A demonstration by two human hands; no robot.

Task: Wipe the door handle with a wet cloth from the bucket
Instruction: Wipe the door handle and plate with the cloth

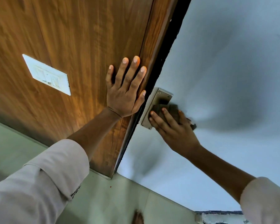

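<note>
You get one view only, from the head camera: it looks forward and down, tilted, close to the handle (158, 107), with floor (120, 199) below.

Setting: indoor doorway in a home or similar finished building; which of these cannot be told. Evidence: wood-grain laminate wall panel (63, 38) carrying a white switch plate (47, 74); pale grey-blue door (225, 78), fitted with a brushed-metal handle backplate (158, 97) fixed by screws; dark gap along the door edge (165, 50); light greenish tiled floor (116, 199) with a visible joint; metal threshold trim (107, 176) at the panel's foot.
</note>
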